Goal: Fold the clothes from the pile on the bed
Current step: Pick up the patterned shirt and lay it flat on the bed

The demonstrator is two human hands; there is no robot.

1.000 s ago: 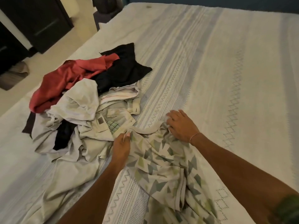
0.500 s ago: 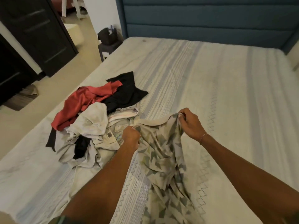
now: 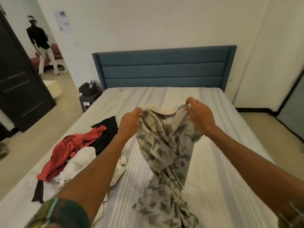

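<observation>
A cream shirt with grey-green triangle print (image 3: 166,145) hangs in the air above the bed (image 3: 222,162). My left hand (image 3: 130,124) pinches one side of its collar, and my right hand (image 3: 199,114) pinches the other side. The shirt's lower part trails down onto the striped sheet near the front edge. The pile of clothes (image 3: 77,155) lies on the bed's left side, with a red garment (image 3: 72,148), a black one (image 3: 107,129) and pale ones in it. My left forearm hides part of the pile.
A blue padded headboard (image 3: 164,69) stands at the far end. A small stool with a dark bag (image 3: 88,91) sits left of the bed. A dark wardrobe (image 3: 18,89) is at far left, and a person (image 3: 41,45) walks beyond the doorway.
Both hands have lifted the patterned shirt by its collar off the bed and moved apart, spreading it. My view has tilted up, bringing the headboard and the wall into sight.
</observation>
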